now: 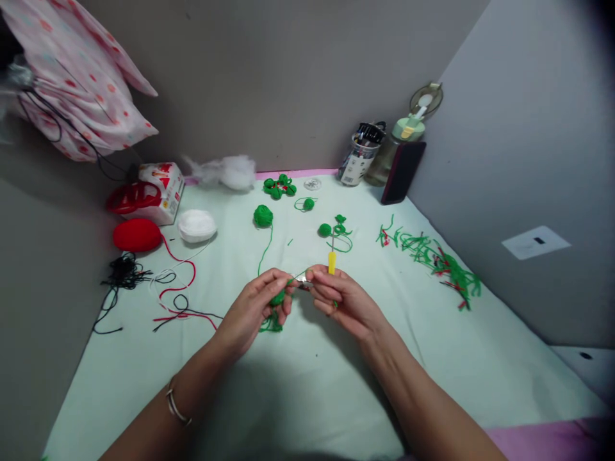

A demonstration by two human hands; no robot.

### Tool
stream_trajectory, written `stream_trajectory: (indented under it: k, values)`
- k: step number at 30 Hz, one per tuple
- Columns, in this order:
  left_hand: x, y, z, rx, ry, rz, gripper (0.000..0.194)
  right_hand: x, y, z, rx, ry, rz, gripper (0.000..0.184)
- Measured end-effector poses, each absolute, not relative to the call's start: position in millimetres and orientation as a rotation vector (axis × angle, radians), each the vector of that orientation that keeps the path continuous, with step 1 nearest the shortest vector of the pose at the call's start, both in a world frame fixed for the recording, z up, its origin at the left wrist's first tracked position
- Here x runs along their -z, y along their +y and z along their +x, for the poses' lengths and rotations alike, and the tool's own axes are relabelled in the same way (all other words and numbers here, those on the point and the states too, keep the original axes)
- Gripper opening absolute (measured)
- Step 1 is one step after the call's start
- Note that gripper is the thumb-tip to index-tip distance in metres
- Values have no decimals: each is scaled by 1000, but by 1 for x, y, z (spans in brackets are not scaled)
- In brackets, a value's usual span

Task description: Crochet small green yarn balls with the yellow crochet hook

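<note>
Both forearms point(408, 378) are slanted inward from the near side. By the curled left hand point(252, 307), a small green piece point(277, 298) is pinched mid-scene; by the right hand point(350, 299), a yellow-handled tool point(332, 262) is gripped (pointed far), and a green strand point(298, 276) is stretched between.

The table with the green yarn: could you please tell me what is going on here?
A person is working with green yarn. The left hand holds a small green yarn piece, and a thin green strand runs from it to the right hand, which also holds a yellow-handled tool. A green yarn ball lies beyond the left hand. Loose short strands, mostly green, lie to the right.
</note>
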State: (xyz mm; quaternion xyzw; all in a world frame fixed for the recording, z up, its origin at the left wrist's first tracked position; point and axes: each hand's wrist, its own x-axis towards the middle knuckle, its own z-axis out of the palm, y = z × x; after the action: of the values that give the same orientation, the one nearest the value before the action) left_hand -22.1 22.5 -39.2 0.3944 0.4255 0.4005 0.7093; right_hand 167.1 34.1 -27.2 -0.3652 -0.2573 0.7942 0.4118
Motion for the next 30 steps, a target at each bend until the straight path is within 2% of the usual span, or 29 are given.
stream_trajectory:
  k: [5,11,17,23,26,30]
  values:
    - [38,23,-23,-923,820,712,34,26,37,171,-1900,-627,-915,23]
    - [38,21,-22,-972,786,644,23,27,37,171,-1834,-640,-921,24]
    - [33,17,-19,-971,790,689,34,24,35,167,-1822,-684,-933,28]
    - [39,16,-18,-992,903,760,33,24,31,165,-1826,-768,-957,32]
    - [42,19,-19,-993,950,786,42,23,29,166,-1842,-849,-984,34]
    - [42,23,-21,-992,994,825,39,20,34,172,-1785,-925,-1036,40]
